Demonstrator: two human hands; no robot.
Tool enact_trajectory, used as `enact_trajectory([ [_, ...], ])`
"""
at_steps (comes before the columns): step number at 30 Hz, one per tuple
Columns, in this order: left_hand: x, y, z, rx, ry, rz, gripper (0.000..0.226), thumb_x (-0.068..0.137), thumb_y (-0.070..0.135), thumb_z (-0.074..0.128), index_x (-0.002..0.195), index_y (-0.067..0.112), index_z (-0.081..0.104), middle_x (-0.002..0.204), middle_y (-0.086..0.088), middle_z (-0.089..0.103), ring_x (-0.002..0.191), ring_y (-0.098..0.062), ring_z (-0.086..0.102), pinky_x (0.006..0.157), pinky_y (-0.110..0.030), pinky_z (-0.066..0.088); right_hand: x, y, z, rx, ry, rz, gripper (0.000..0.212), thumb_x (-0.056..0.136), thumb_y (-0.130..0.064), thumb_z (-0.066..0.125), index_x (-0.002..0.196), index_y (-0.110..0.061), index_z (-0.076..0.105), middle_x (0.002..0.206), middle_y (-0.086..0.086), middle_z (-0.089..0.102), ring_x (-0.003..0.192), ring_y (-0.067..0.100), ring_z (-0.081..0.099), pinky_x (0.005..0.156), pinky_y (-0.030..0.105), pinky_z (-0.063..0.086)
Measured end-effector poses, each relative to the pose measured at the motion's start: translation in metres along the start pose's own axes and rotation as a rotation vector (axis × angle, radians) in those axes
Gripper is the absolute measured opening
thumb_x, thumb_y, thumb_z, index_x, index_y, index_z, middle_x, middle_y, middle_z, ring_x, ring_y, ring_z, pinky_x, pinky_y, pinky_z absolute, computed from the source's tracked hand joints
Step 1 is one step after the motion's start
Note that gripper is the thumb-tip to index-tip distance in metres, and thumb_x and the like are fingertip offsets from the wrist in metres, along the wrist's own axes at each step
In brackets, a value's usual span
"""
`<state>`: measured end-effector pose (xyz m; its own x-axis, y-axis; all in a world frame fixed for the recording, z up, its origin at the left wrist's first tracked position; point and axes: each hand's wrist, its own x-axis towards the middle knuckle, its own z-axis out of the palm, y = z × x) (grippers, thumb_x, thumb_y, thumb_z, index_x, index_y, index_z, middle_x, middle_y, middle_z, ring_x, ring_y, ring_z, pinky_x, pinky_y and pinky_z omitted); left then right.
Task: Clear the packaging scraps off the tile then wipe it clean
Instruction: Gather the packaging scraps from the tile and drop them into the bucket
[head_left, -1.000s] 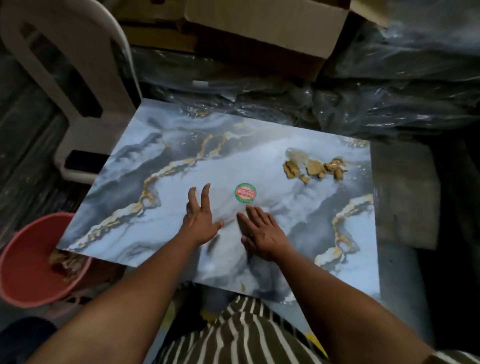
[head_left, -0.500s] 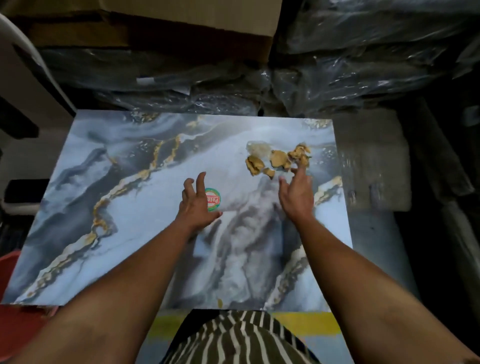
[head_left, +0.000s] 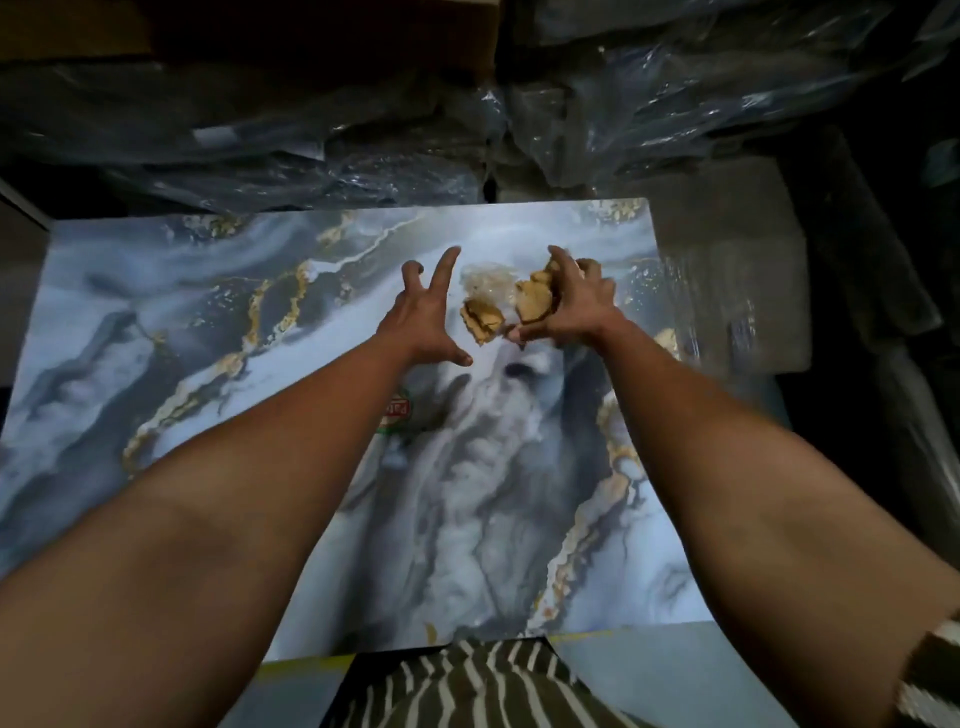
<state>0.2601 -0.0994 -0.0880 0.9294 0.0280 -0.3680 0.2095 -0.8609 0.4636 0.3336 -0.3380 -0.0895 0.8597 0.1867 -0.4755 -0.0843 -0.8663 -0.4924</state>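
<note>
A large marble-patterned tile (head_left: 218, 332), blue-grey with gold veins, lies flat in front of me. Brown packaging scraps (head_left: 498, 306) with a bit of clear film sit on its far middle. My right hand (head_left: 566, 306) curls over the right side of the scraps, fingers round several pieces. My left hand (head_left: 431, 312) hovers just left of the scraps with fingers spread and holds nothing. A round green and red sticker (head_left: 397, 413) on the tile is partly hidden under my left forearm.
Dark plastic-wrapped bundles (head_left: 322, 145) crowd the far edge of the tile, with a cardboard box (head_left: 322, 31) above them. A wrapped grey slab (head_left: 727, 270) lies to the right. My striped clothing (head_left: 467, 686) shows at the near edge.
Both hands moved forward across the tile. My right hand went from touching the scraps to closing over them, and my left hand left the sticker and came up beside the scraps.
</note>
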Motion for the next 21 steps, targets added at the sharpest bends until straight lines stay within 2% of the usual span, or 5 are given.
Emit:
enact_trajectory([
  [5,0.029,0.017,-0.005,0.157,-0.071,0.071,0.157,0.046,0.037,0.101,0.153,0.054,-0.013,0.162,-0.013,0.001,0.137,-0.047,0.043,0.097,-0.058,0.053,-0.005,-0.013,0.024,-0.197,-0.001,-0.028,0.148,0.045,-0.058,0.102,0.162,-0.048,0.012,0.158,0.009,0.017,0.146,0.041,0.021,0.11,0.06,0.045],
  [10,0.04,0.029,0.003,0.225,-0.134,0.115,0.155,0.052,0.023,0.098,0.154,0.051,-0.016,0.153,-0.013,0.025,0.126,-0.042,0.052,0.093,-0.055,0.054,0.0,-0.021,0.035,-0.118,-0.015,-0.049,0.142,0.054,-0.037,0.103,0.164,-0.046,0.014,0.157,0.009,0.017,0.142,0.04,0.03,0.111,0.053,0.046],
  [13,0.038,0.031,0.01,0.13,-0.17,0.137,0.134,0.053,0.021,0.096,0.158,0.04,0.014,0.142,-0.009,0.034,0.116,-0.041,0.057,0.093,-0.051,0.053,0.0,-0.025,0.041,-0.088,-0.031,-0.059,0.136,0.057,-0.032,0.102,0.164,-0.043,0.019,0.156,0.01,0.02,0.14,0.042,0.036,0.114,0.051,0.045],
  [16,0.028,0.031,0.02,-0.017,-0.152,0.117,0.106,0.051,0.021,0.096,0.143,0.032,0.043,0.13,-0.004,0.04,0.105,-0.037,0.061,0.087,-0.047,0.055,-0.003,-0.028,0.048,-0.068,-0.047,-0.085,0.12,0.06,-0.032,0.1,0.16,-0.036,0.034,0.152,0.009,0.026,0.134,0.043,0.045,0.115,0.05,0.046],
  [21,0.006,0.028,0.034,-0.121,-0.043,0.056,0.057,0.072,0.023,0.084,0.122,0.014,0.058,0.12,-0.013,0.051,0.101,-0.035,0.061,0.082,-0.038,0.047,-0.018,-0.037,0.06,-0.041,-0.053,-0.139,0.076,0.071,-0.024,0.089,0.14,-0.023,0.057,0.131,0.011,0.046,0.113,0.039,0.06,0.103,0.047,0.052],
])
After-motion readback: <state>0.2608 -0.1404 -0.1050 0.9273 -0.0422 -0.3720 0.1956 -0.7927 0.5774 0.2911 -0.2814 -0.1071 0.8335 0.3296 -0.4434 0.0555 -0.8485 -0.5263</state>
